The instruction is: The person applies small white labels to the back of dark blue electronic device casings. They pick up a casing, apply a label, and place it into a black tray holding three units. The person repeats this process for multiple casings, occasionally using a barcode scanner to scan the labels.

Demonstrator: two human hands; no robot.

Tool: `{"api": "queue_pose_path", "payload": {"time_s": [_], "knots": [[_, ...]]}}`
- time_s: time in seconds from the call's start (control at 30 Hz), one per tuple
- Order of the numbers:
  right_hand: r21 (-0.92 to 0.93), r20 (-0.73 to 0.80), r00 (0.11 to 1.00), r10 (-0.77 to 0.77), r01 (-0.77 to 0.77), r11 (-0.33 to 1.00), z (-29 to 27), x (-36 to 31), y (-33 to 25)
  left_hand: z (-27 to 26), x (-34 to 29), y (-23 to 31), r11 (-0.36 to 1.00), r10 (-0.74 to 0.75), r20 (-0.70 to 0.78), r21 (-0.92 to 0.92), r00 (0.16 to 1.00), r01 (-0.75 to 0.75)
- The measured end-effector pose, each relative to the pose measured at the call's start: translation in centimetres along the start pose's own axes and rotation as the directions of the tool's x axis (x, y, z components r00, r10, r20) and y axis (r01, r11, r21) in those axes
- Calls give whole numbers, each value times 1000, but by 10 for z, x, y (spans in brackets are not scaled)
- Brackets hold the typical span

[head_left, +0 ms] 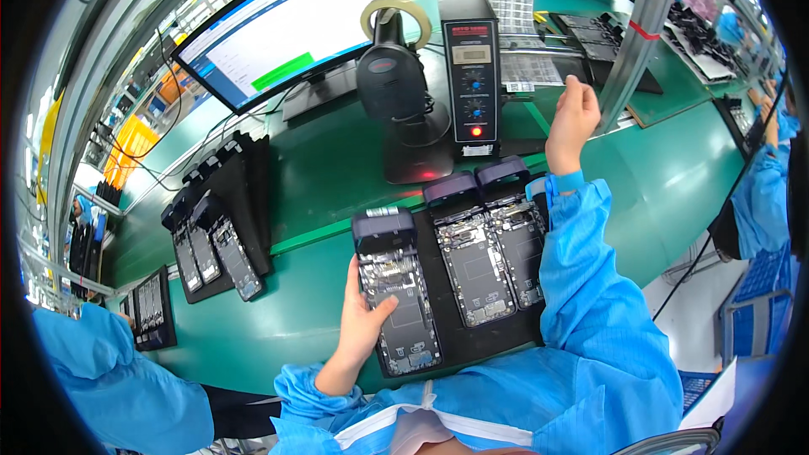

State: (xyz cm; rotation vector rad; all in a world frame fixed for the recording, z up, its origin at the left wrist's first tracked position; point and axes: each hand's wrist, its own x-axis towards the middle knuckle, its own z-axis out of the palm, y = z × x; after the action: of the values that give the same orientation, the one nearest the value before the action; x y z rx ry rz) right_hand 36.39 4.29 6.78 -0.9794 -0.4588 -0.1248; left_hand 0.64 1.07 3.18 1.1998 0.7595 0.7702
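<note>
Phone held in left hand points lengthwise away from the person; two more phones lie alongside; right hand half-curled, contents unclear.

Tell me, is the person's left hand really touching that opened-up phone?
Touching: the head view plainly shows the left hand gripping the opened-up phone, its thumb lying over the exposed insides.

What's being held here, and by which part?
Left hand: an opened phone, by its left edge, thumb over the inside. Right hand: cannot tell whether it holds anything.
</note>
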Motion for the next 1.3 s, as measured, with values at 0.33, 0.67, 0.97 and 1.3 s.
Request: {"api": "queue_pose_path", "payload": {"time_s": [0.33,0.67,0.97,1.3], "knots": [[-443,56,995,87,-53,895,-2,-7,17,22,-8,-15,781,317,222,491,922,-387],[-221,109,961,256,-227,948,-1,-3,23,63,12,-20,921,-293,123,-229,948,315],[-158,585,706,399,-383,910,39,-62,-34,65,21,-22,782,-489,394,-196,778,591],[-184,687,426,589,-682,707,43,-69,-25,40,32,43,771,-130,253,-583,959,258]]}}
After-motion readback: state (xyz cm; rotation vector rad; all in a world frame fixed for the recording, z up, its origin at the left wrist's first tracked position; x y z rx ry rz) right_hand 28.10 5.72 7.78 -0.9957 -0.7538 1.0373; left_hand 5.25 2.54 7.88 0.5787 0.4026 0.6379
